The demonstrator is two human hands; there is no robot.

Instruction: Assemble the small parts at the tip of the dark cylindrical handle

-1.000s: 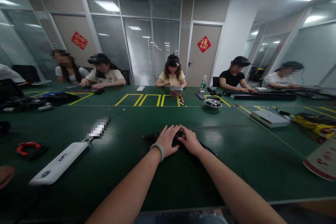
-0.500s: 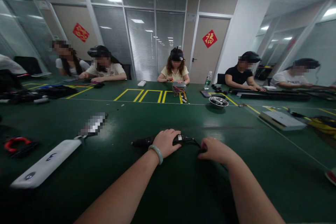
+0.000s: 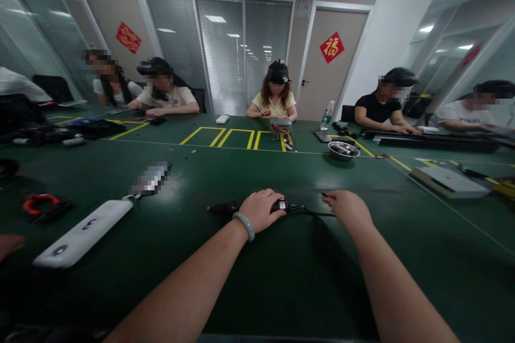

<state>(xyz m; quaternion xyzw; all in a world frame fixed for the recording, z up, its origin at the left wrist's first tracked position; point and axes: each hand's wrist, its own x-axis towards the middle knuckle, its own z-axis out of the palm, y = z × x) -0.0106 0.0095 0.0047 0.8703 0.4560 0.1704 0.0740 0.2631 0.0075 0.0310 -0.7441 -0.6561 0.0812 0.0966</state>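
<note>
My left hand (image 3: 263,211), with a pale bangle at the wrist, is wrapped over a black electric screwdriver (image 3: 222,208) that lies sideways on the green table. The tool's narrow tip points left, and much of its body is hidden under my palm. A black cable (image 3: 316,213) leaves its right end and runs into my right hand (image 3: 349,211). That hand is closed, thumb and fingers pinched together, with a short dark end sticking out past the fingertips. What lies inside the palm is hidden.
A white power bank (image 3: 86,230) marked 3 lies left, strapped to a blurred-out item. Beyond it is a red and black ring-shaped object (image 3: 42,206). A metal bowl (image 3: 343,151) and a grey flat box (image 3: 448,182) stand right. Several people sit opposite; another person's hand (image 3: 10,245) shows at left.
My right hand has risen and shifted right, away from the screwdriver, drawing along the cable. My left hand stays on the tool. Another person's hand has appeared at the left edge.
</note>
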